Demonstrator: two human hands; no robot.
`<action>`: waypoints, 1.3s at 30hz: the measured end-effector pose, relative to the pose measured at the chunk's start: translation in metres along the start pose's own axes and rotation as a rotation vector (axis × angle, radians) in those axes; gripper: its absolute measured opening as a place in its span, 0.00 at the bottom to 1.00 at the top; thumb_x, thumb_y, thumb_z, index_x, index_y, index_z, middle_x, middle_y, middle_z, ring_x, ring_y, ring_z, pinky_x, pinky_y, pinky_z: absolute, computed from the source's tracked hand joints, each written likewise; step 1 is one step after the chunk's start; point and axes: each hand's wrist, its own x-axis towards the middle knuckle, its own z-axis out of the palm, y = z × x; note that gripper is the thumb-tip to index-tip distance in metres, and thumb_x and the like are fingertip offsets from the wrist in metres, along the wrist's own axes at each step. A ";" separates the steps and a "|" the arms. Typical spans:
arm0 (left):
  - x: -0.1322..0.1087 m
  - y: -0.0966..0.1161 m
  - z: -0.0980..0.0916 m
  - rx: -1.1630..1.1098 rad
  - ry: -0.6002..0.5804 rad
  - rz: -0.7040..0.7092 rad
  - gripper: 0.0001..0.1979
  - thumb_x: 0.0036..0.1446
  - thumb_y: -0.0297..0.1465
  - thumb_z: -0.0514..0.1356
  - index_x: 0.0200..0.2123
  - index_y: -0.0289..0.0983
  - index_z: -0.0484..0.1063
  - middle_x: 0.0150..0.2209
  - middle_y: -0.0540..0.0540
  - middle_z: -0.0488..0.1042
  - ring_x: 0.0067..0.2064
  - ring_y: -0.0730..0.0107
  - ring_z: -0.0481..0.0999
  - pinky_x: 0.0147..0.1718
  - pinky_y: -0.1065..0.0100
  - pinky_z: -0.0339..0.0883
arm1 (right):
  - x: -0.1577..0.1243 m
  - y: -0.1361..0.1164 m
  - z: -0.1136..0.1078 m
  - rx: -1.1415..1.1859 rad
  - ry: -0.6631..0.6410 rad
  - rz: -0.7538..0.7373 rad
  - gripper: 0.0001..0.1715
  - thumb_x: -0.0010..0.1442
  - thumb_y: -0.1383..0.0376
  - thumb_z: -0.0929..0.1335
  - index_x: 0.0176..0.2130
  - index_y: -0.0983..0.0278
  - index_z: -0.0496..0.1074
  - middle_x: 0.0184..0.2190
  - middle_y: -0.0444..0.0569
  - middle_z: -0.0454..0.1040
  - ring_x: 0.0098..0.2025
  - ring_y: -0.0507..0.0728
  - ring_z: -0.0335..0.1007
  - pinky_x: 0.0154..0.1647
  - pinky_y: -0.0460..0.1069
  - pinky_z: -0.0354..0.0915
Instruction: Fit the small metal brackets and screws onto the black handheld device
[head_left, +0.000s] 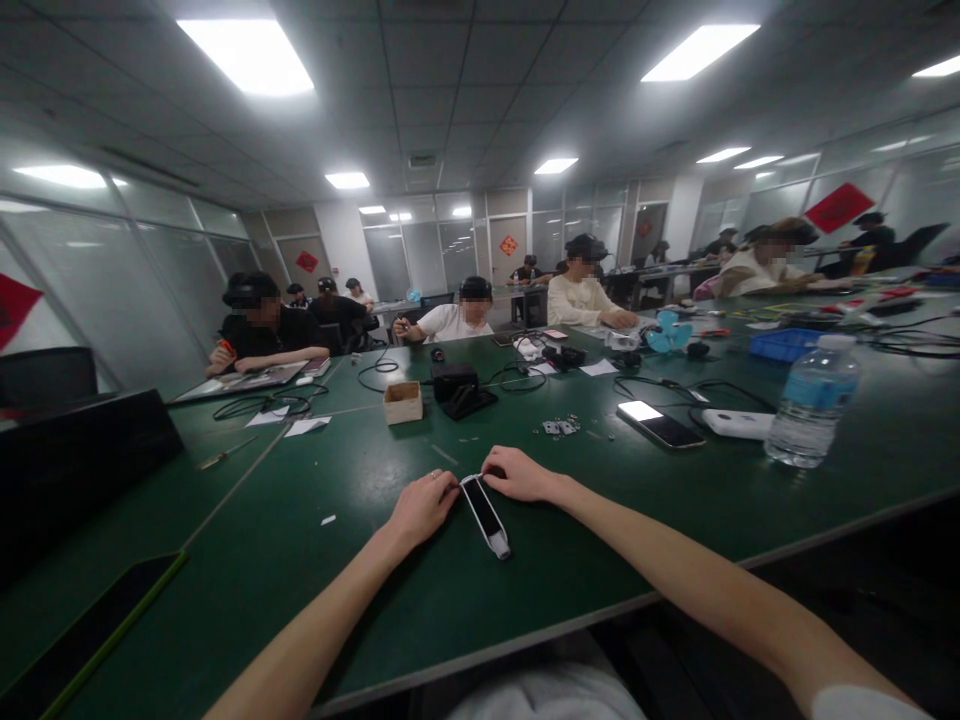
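Note:
A slim pen-shaped device (pixel 486 510) with a white rim, a long dark face and a tapered grey tip lies on the green table, its tip towards me. My left hand (pixel 426 505) wears a ring, and its bent, closed fingers hold the device's far left corner. At the far right corner, the fingertips of my right hand (pixel 519 474) are pinched against the rim. Exactly what lies between the fingertips is too small to make out. Small metal parts (pixel 561 427) are scattered beyond my right hand.
Further back stand a small cardboard box (pixel 403 403) and a black device (pixel 455 382). To the right are a lit phone (pixel 660 424), a white power bank (pixel 739 424), a water bottle (pixel 814 405) and a blue tray (pixel 784 345). A screwdriver (pixel 229 453) lies left. Several people sit opposite.

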 end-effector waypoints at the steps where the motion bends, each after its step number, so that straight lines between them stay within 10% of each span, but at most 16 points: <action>1: 0.001 -0.001 0.000 0.001 0.003 -0.008 0.09 0.62 0.32 0.50 0.40 0.40 0.69 0.39 0.48 0.73 0.39 0.67 0.73 0.36 0.69 0.63 | 0.000 -0.001 0.000 -0.002 -0.006 -0.009 0.09 0.59 0.64 0.66 0.36 0.66 0.74 0.34 0.49 0.70 0.34 0.53 0.66 0.35 0.47 0.63; 28: 0.001 0.007 -0.006 0.002 -0.012 -0.074 0.07 0.57 0.30 0.52 0.39 0.39 0.67 0.35 0.48 0.72 0.36 0.68 0.72 0.34 0.69 0.63 | -0.001 0.008 -0.008 -0.028 -0.060 -0.034 0.17 0.61 0.55 0.64 0.39 0.63 0.74 0.39 0.51 0.71 0.40 0.56 0.67 0.42 0.50 0.63; 39: 0.002 0.006 -0.003 -0.001 -0.003 -0.055 0.07 0.58 0.32 0.53 0.38 0.39 0.67 0.35 0.48 0.73 0.36 0.68 0.73 0.33 0.69 0.62 | -0.031 0.133 -0.054 -0.381 0.155 0.785 0.39 0.62 0.44 0.53 0.57 0.69 0.62 0.58 0.64 0.59 0.61 0.68 0.47 0.59 0.61 0.45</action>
